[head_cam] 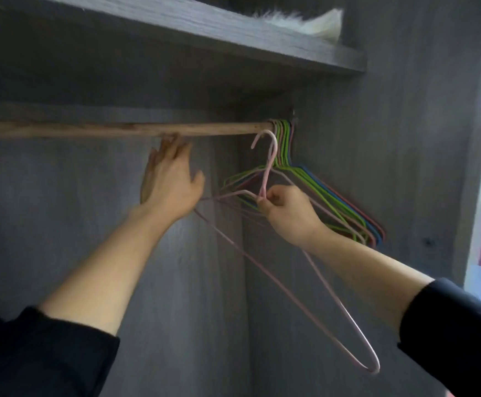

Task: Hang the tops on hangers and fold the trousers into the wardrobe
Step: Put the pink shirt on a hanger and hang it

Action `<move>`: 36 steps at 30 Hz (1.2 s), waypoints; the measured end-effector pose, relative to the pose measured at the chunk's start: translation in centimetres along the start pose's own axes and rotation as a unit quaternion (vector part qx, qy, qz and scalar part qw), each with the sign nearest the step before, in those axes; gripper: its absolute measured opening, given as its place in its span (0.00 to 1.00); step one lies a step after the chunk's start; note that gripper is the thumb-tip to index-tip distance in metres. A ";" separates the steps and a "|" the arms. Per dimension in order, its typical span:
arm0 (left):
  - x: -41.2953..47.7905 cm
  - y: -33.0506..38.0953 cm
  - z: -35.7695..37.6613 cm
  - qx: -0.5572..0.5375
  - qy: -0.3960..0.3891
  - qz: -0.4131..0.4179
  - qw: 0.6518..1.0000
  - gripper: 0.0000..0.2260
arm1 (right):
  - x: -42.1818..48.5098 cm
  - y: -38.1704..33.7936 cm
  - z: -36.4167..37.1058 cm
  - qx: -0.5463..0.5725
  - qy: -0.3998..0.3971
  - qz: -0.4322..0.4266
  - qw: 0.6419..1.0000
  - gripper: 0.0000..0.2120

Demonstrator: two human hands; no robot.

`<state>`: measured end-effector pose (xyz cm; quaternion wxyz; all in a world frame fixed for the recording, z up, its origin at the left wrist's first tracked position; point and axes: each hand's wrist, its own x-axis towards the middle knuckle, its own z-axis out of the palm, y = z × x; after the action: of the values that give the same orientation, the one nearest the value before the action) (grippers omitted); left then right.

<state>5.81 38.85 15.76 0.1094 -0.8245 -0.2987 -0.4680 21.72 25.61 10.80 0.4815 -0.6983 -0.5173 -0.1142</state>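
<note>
Pinching the twisted neck of a pale pink wire hanger (268, 167), the fingers (265, 206) of the right hand (288, 213) curl tight around the wire just under its hook. The hook is free of the bare wooden rail (90, 130), just below and in front of it. The hanger's long triangle slants down toward the camera.

The left hand (167, 181) is flat, its fingers straight and holding nothing. Their tips are at the underside of the rail and seem to touch it.

The step looks like drawing one hanger clear to dress it with a top. To do it well, keep the grip at the neck, where the wire is stiffest. Bring the hanger straight out so its shoulder does not snag the bunch of coloured wire hangers (283, 144) packed at the rail's right end, against the side wall of the grey wood-grain wardrobe (377, 138).

Counted:
- One hanger in hand.
- One rail.
- One grey shelf (233, 38) above it, with one white fluffy thing (305, 21) on it.
- In the bunch, green, pink, blue and red wires show, at least two of them green; they overlap too closely for a sure total.
- No tops or trousers are in view.
</note>
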 end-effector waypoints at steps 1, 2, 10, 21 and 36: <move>-1.7 0.5 0.6 -0.030 -0.024 -0.002 0.999 0.25 | -1.6 0.0 -0.1 0.004 -0.004 0.012 1.000 0.18; -3.6 1.0 1.2 -0.058 -0.047 -0.010 0.997 0.25 | -3.3 0.0 -0.3 0.004 -0.012 0.026 1.000 0.18; -17.2 6.4 4.9 -0.213 -0.178 -0.072 0.958 0.18 | -17.5 1.7 -3.4 -0.052 -0.065 0.112 0.990 0.14; -32.2 24.9 7.4 -0.341 -0.348 0.017 0.873 0.15 | -37.4 7.9 -16.3 -0.058 -0.056 0.309 0.948 0.19; -49.4 66.3 6.6 -0.374 -0.560 0.172 0.719 0.16 | -64.0 19.5 -45.5 -0.120 0.068 0.548 0.825 0.09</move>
<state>30.95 -30.27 -22.59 -0.3166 -0.9471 0.0406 0.0329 25.31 -49.53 -18.90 0.4114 -0.9095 0.0025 0.0596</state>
